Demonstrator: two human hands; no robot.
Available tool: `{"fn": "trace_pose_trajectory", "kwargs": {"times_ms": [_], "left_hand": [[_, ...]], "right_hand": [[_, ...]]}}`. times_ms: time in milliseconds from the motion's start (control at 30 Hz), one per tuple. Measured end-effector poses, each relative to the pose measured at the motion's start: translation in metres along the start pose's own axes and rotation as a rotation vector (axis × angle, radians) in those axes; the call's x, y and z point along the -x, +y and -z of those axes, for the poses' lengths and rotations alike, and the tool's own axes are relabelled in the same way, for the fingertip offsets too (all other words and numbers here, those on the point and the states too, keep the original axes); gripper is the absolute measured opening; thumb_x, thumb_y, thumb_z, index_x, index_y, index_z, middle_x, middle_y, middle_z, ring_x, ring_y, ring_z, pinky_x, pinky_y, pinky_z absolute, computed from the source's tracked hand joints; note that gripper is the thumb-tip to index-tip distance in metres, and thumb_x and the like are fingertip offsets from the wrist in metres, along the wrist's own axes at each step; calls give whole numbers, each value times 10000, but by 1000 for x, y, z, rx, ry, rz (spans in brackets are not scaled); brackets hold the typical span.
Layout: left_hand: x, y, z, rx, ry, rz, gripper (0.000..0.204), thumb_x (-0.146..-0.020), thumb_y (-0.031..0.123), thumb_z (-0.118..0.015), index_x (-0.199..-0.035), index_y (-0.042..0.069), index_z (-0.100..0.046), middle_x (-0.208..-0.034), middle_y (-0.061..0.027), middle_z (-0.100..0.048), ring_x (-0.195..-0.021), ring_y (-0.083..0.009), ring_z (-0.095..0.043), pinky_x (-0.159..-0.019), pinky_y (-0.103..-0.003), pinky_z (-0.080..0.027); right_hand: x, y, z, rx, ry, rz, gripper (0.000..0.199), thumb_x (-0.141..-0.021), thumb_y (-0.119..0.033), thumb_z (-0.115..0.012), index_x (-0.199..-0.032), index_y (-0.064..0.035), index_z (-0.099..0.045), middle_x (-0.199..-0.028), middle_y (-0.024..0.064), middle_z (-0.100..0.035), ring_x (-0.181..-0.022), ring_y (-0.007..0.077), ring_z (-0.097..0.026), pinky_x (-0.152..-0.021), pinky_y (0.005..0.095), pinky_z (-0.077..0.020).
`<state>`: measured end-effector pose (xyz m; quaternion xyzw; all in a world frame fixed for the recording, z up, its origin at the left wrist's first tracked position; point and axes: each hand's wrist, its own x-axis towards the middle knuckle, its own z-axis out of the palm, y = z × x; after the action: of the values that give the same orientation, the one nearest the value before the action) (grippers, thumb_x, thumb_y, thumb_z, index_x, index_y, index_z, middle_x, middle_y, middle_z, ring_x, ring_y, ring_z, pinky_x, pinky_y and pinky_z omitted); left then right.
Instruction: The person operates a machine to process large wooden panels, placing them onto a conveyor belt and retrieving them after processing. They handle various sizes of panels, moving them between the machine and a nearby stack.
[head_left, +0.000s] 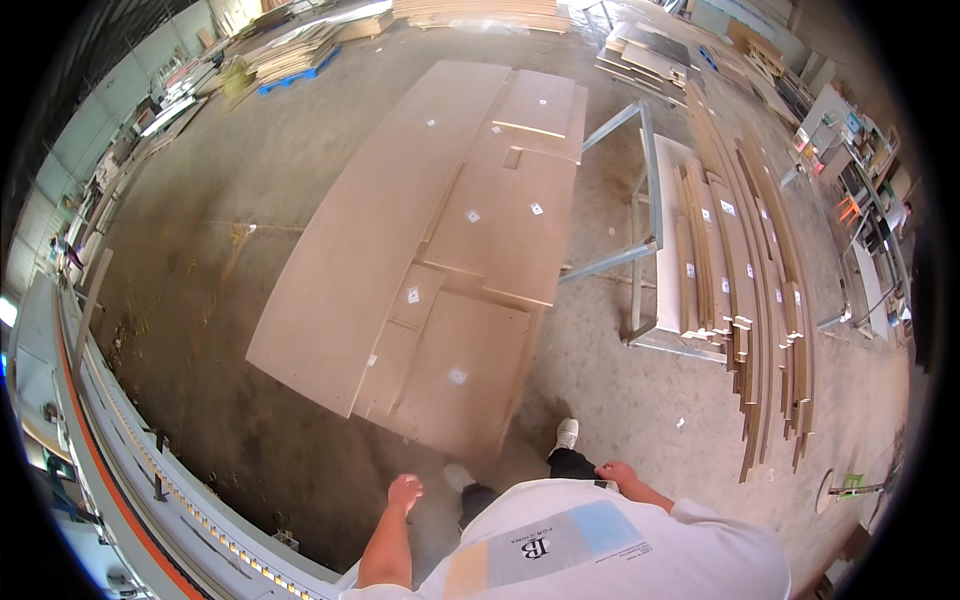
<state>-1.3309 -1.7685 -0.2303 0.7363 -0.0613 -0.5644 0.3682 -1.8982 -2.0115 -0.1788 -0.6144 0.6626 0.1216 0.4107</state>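
Observation:
My left hand (405, 493) hangs in front of my body at the lower middle, its fingers loosely curled with nothing visible in them. It is apart from the stack of brown boards (340, 260) on the floor ahead. On that stack lie smaller panels, among them a square panel (480, 345) at the near end and a small panel (540, 100) at the far end; several carry white labels. Beside my right thigh is my right hand (617, 472), fingers curled in and nothing seen in them. Neither hand touches a board.
A metal frame (650, 180) stands right of the stack, beside long narrow board strips (745, 270) with labels. Along the left runs a long machine (150, 470) with an orange stripe. Farther back are a blue pallet (300, 76) of boards and another board pile (645, 60).

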Motion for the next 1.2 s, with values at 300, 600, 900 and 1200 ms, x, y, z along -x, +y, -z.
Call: {"fn": "trace_pose_trajectory", "kwargs": {"times_ms": [300,600,900,1200], "left_hand": [[23,1,-189,-373,-257,-27,379,-964,318,-486,-1207,83,-658,-1195,-169,-683,-1095,-384,-652,-858,-454,-544],[21,158,-297,-315,-101,-66,337,-963,248,-602,-1251,89,-674,-1151,-120,-734,-1024,-254,-713,-876,-377,-565],[-143,138,-260,-553,-246,247,294,-948,290,-580,-1098,84,-727,-1112,-151,-727,-1010,-297,-709,-883,-411,-558],[-300,437,-375,-917,-211,-211,417,-946,397,-508,-1192,120,-700,-1231,-167,-684,-1153,-364,-636,-988,-483,-500]], "right_hand": [[-93,50,140,-42,-126,-64,394,-818,-475,-634,-903,-115,-770,-870,105,-759,-865,274,-732,-796,399,-559],[-229,-15,190,172,-172,525,396,-883,-464,-598,-958,-111,-763,-846,90,-759,-796,256,-734,-771,400,-561],[-293,-176,296,194,-286,455,414,-951,-480,-601,-1124,-130,-741,-997,117,-759,-958,310,-716,-858,418,-551],[-448,-281,381,-201,-90,291,362,-935,-405,-646,-1032,-69,-739,-882,121,-739,-815,229,-699,-755,364,-537]]}}
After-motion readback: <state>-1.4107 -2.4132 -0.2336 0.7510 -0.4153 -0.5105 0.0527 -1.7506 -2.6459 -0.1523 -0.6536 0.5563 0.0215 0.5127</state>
